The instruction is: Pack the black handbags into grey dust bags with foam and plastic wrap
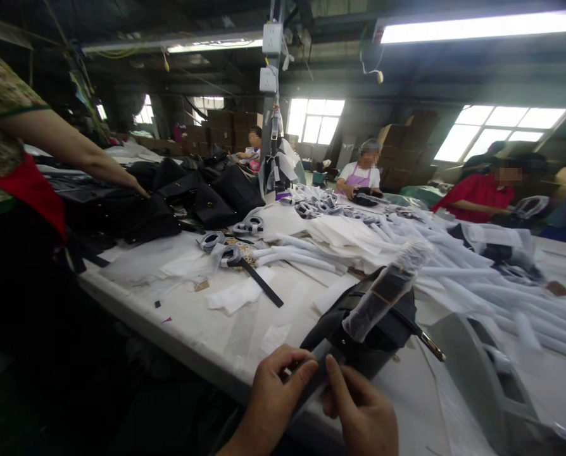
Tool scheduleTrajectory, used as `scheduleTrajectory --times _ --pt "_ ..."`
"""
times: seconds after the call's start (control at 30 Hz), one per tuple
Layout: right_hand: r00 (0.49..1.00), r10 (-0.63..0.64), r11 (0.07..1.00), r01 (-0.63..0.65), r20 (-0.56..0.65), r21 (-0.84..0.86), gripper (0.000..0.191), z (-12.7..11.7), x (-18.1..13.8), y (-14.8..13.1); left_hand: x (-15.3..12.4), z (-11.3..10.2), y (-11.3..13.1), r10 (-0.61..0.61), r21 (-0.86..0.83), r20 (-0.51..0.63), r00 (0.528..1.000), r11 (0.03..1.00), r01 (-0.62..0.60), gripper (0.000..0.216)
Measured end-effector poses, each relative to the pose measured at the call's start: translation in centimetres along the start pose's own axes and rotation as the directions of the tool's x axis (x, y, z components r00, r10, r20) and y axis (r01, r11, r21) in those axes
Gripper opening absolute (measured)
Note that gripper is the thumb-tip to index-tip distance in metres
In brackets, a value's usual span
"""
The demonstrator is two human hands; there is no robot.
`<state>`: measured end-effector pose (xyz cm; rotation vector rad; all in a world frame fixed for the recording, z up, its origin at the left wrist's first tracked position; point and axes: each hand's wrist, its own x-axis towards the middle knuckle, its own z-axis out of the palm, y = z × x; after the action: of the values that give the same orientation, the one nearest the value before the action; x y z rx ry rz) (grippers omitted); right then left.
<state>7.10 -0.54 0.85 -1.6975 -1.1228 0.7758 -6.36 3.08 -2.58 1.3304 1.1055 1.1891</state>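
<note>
A black handbag (378, 323) lies on the table edge in front of me, tilted to the right. Clear plastic wraps its upright handle part (382, 291), and a gold-tipped zipper pull (432, 347) sticks out on the right. Below the bag, a dark strap under translucent film (318, 367) runs down towards me. My left hand (276, 389) pinches this strap between thumb and forefinger. Close beside it, my right hand (361, 405) is closed on the same strap, thumb uppermost. The strap's lower end is partly hidden by my hands.
Black bags (221, 196) pile up at the left, where a co-worker's arm (88, 152) reaches in. White foam tubes (482, 297) and paper sheets (344, 234) cover the table's right. A grey tape dispenser (482, 373) stands near my right hand. Coiled straps (230, 254) lie mid-table.
</note>
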Motion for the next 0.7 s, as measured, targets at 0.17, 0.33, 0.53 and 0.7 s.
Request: scheduleTrajectory --times 0.17,0.33,0.53,0.7 --pt "0.999 -0.027 0.999 0.027 -0.018 -0.026 0.052 -0.42 -0.18 -0.08 0.13 0.35 -0.11 -0.044 -0.071 0.01 0.999 0.996 0.045 0.031" --pt "0.999 0.012 1.0 -0.012 -0.038 -0.011 0.051 -0.35 -0.02 -0.13 0.06 0.54 -0.22 -0.034 -0.076 -0.003 0.999 0.997 0.034 0.031" --pt "0.998 0.049 0.998 -0.048 -0.03 0.03 0.048 0.06 0.15 -0.07 -0.01 0.32 -0.01 0.05 0.027 -0.039 0.998 0.998 -0.049 0.018" --pt "0.999 0.045 0.99 -0.042 -0.021 0.131 0.047 0.33 0.29 0.45 -0.66 0.41 0.39 0.439 0.163 -0.052 0.897 0.89 -0.426 0.01"
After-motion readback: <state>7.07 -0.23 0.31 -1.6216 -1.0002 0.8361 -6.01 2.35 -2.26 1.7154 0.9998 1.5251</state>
